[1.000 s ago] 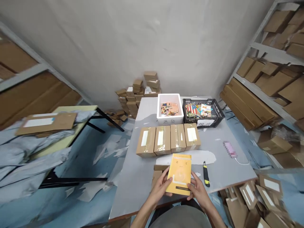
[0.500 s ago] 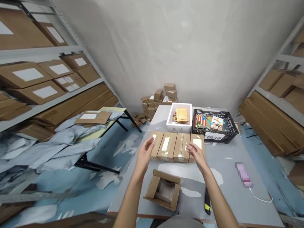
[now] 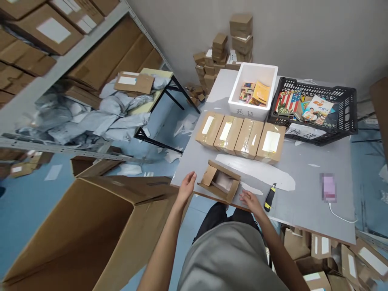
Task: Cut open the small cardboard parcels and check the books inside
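Note:
An opened small cardboard box (image 3: 220, 181) lies at the table's front edge with its flaps spread. Just left of it is my left hand (image 3: 186, 188), fingers apart and holding nothing. On the box's other side, my right hand (image 3: 250, 200) hovers low by the table edge, empty, with its fingers spread. Farther right lies a black and yellow utility knife (image 3: 269, 198). Behind the opened box, several taped cardboard boxes (image 3: 228, 133) with white labels stand side by side in a row.
A white foam box (image 3: 253, 87) and a black crate (image 3: 313, 111) hold books at the table's back. A phone (image 3: 329, 188) with a white cable lies right. On the floor stand a large open carton (image 3: 118, 190) at left and several boxes below right.
The view has tilted down and shifted. Both hands have moved from near the taped boxes back toward the front edge, to either side of the opened box.

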### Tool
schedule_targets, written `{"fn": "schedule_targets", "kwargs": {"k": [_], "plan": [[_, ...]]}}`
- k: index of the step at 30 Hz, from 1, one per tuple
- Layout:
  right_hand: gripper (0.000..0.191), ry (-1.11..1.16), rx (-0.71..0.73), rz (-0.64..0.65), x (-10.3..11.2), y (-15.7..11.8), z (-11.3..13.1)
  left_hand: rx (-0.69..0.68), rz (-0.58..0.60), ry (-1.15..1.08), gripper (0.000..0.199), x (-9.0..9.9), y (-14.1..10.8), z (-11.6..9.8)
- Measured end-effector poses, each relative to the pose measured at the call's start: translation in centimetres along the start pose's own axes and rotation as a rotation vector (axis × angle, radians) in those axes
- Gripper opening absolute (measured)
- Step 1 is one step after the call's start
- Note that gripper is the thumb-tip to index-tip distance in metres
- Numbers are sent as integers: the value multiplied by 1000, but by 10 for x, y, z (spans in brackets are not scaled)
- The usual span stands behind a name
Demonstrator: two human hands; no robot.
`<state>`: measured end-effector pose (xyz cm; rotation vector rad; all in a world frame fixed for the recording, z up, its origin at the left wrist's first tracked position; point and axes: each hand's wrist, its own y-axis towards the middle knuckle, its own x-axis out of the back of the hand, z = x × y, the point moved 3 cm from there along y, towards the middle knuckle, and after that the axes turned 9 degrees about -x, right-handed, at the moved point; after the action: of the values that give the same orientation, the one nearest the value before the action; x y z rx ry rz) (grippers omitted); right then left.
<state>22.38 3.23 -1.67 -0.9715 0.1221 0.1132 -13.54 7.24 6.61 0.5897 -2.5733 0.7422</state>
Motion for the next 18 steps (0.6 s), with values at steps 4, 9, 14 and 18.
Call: {"fn": "schedule_targets", "kwargs": {"k": [4,9,14,18], "plan": [[85,-79,122,20,-34,15,17,16,116,21,58,-23,20,-16],[87,-60,348,-21,-55,-6,22,-45,218,4,74,-17,-11,-6],[78,-108,424,-219,-37,-68,-6,-41,302,-274,74,8,-79,40],[75,-187,465,-374,-27,-126,-48,-50,352,-357,68,14,-134,81]]}}
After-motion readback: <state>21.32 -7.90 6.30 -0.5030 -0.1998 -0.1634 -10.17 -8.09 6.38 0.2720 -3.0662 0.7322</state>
